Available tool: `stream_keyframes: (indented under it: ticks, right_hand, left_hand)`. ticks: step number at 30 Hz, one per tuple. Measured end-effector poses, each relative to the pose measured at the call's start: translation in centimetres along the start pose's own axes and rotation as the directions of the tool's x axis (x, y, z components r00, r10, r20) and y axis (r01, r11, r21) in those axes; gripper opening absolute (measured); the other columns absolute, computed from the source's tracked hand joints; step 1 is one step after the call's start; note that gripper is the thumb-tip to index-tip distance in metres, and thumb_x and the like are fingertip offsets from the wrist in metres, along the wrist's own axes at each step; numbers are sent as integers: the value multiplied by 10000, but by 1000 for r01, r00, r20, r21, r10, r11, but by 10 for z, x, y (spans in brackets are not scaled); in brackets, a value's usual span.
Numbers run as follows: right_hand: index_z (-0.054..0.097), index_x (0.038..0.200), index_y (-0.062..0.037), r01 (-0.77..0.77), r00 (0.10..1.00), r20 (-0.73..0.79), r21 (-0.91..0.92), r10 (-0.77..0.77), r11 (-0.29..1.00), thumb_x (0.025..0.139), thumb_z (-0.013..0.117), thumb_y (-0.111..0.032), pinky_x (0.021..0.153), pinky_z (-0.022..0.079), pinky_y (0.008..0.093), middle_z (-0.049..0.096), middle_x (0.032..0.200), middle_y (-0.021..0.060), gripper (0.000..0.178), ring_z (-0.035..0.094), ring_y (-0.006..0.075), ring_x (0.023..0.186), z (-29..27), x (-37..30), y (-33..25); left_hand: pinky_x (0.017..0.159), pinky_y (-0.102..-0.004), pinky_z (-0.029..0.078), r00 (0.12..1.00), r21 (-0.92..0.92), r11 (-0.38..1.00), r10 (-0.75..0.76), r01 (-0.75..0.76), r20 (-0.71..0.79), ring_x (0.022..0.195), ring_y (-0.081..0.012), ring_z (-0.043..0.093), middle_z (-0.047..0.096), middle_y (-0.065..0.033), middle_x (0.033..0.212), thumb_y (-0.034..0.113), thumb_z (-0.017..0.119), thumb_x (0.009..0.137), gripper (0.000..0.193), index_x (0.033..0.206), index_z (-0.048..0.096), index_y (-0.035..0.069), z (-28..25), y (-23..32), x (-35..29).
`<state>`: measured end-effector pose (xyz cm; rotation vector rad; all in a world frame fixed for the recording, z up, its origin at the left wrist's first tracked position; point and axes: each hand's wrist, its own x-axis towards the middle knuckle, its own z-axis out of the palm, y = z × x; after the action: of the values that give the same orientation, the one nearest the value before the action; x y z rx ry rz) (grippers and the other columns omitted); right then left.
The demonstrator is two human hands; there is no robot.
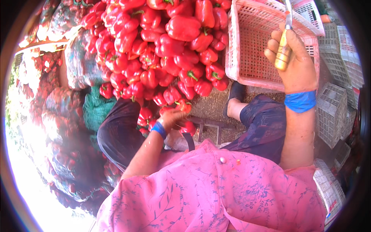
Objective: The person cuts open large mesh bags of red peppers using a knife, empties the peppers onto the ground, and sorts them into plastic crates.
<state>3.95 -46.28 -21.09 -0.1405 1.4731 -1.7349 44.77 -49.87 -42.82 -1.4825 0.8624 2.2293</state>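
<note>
Firstly, through my distant camera, I saw a pink shirt (216,189) with dark leaf patterns, which filled the lower part of my view, and from it a pair of dark trousers (119,135) extended forward, the knees spread. Beyond the left knee and in front of the person lay the heap of red peppers (170,46), its near edge coming down between the legs. At the left side stood net sacks (81,58) in strong light, and beside the heap, to its right, was a pink plastic crate (253,42) with holes in its walls. Whitish crates (331,112) were stacked at the far right, and some green netting (97,108) lay near the left knee. The right hand (296,65) was raised, palm up, and appeared in front of the crate's right part; its fingers were bent closely around the handle of a knife (283,50), whose blade pointed away from the person. The left hand (171,118) was at the heap's near edge, its fingers curved and touching an orange-red pepper (183,105) with a green stem, but I could not tell whether they clasped it firmly. Each wrist wore a blue band (300,101).
</note>
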Motion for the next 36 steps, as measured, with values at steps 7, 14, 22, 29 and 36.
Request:
stream_keyframes:
  ticks: [7,14,22,29,36]
  right_hand:
    - [603,1187,-25,-89,994,-54,52,92,995,926,629,-201,777,578,382,670,979,95,316,669,222,843,0,0,61]
    - [547,1303,9,-61,993,-102,-91,52,994,975,572,-258,785,543,356,640,996,70,423,624,172,837,12,25,54]
    - [524,1353,4,-42,988,-153,-302,-5,952,1025,506,-312,692,467,267,577,989,3,455,526,92,785,30,33,50]
    - [598,1266,-32,30,979,-188,-277,-85,961,987,583,-287,650,510,282,620,921,22,378,574,106,741,37,20,39]
    - [644,1042,-82,175,982,-68,-47,-178,983,932,666,-317,566,529,269,636,824,18,261,617,106,657,35,16,13]
  left_hand:
    - [1111,-309,359,884,208,908,-265,363,-385,1354,-211,463,518,-103,1464,608,682,828,883,1448,448,25,-22,-88,59]
    - [993,-345,480,677,266,656,-516,707,-525,1176,-229,612,566,-199,1329,573,873,629,1194,1426,264,-75,-18,-234,170]
    - [710,-662,542,709,-399,783,-611,477,-351,1011,-420,642,576,-206,1252,215,927,629,971,1385,332,79,-6,-192,121]
    - [753,-572,538,783,-164,795,-605,584,-147,955,-324,662,684,-136,1127,334,854,723,639,1232,580,64,-31,-201,148]
    - [681,-494,538,919,-300,920,-325,252,-223,767,-293,655,691,-92,978,333,781,795,479,1183,611,108,-64,-153,114]
